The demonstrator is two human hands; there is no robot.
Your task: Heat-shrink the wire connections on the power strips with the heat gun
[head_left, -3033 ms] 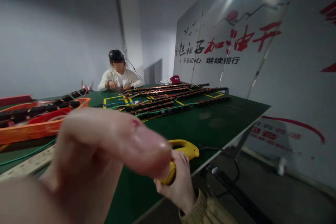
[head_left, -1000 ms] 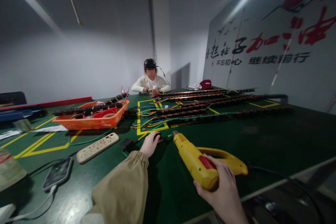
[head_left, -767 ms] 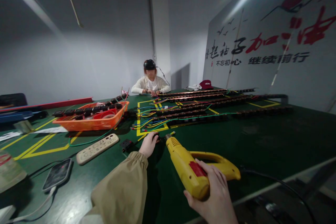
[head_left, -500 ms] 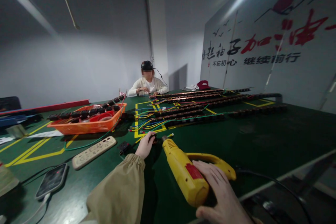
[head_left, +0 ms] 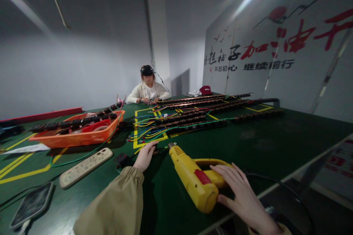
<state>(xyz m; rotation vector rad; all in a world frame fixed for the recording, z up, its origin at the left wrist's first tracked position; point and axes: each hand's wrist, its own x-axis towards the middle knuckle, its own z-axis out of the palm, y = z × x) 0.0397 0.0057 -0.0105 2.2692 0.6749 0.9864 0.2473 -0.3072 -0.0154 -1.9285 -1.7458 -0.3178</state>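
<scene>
A yellow heat gun [head_left: 190,176] with a red patch lies on the green table, its nozzle pointing away from me. My right hand [head_left: 234,187] is open beside its rear end, fingers stretched across the handle; I cannot tell how firmly they touch. Left of the nozzle, my left hand [head_left: 146,156] is closed on a thin yellow-green wire [head_left: 163,148]. The wire's ring terminal [head_left: 175,143] shows just beyond the nozzle tip. A dark part under my left fingers is mostly hidden. Close to that wrist sits a small black block [head_left: 122,160].
An orange basket [head_left: 79,139] with black parts stands at left, near a power strip [head_left: 85,167] and a phone [head_left: 32,205]. Long black strips [head_left: 198,126] with coloured wires lie across the middle. A person [head_left: 149,88] sits opposite. The heat gun's cord [head_left: 270,178] trails right.
My right hand has shifted right, from the heat gun's body toward its handle. The wire end in my left hand now sits closer to the nozzle. The whole view has turned slightly right.
</scene>
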